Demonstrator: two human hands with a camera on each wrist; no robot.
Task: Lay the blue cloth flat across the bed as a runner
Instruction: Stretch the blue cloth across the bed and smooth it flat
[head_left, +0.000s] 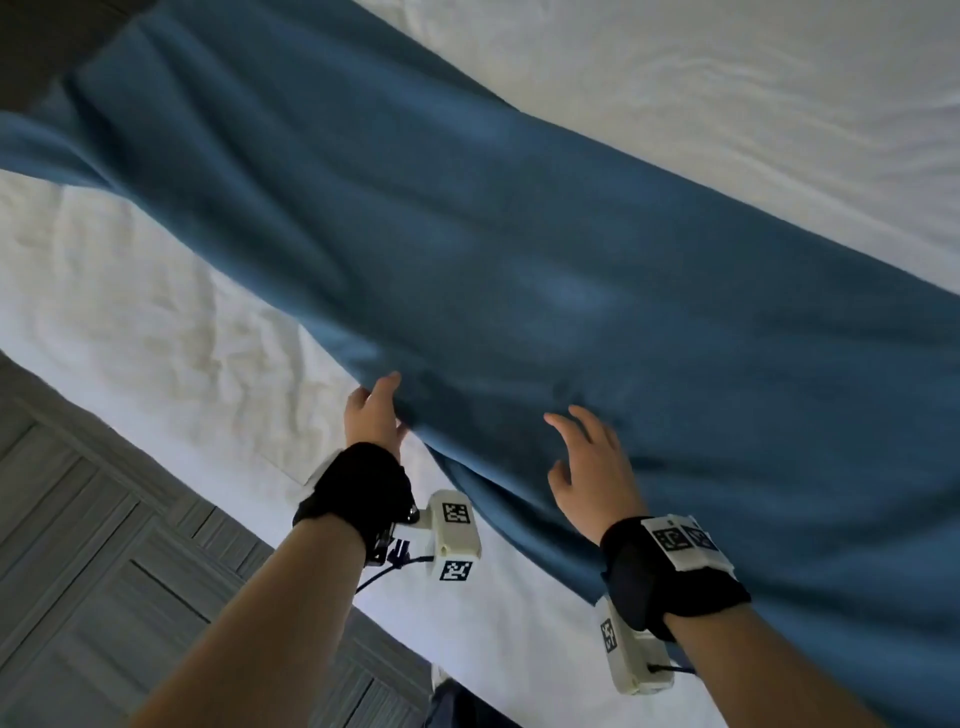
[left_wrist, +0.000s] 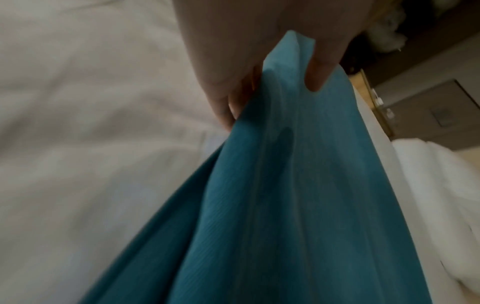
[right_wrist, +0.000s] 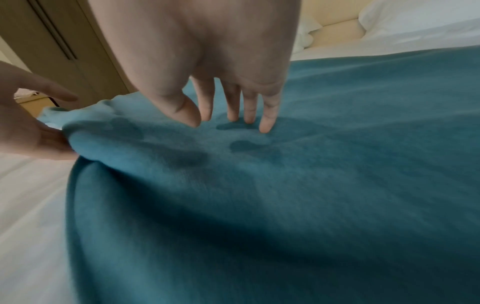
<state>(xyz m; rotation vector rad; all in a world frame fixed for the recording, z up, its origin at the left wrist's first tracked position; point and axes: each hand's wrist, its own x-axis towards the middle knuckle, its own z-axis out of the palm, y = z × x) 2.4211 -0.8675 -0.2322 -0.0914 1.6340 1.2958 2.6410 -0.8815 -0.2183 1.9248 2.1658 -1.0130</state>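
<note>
Currently, step in hand: spreading and aligning the blue cloth (head_left: 519, 249) across the bed (head_left: 727, 104); judged partly done.
Cloth position: lies as a diagonal band from 10 o'clock to 4 o'clock in the head view, over the white bedding; long folds remain toward 10 o'clock, and the near edge is raised at 6 o'clock.
Left hand (head_left: 375, 415) grip: thumb and fingers pinch the bunched near edge, holding it off the bedding.
Right hand (head_left: 589, 467) grip: fingers (right_wrist: 267, 121) straight and spread, holding nothing; tips at or just above the cloth, contact not certain.
Next move, as judged: pull the pinched edge toward the near side of the bed, lower it, then sweep the flat hand outward to remove folds.
Hidden or unclear: both cloth ends are cut off by the frame; overhang cannot be judged. Wrist views are blurred; the left fingertips are buried in fabric.
</note>
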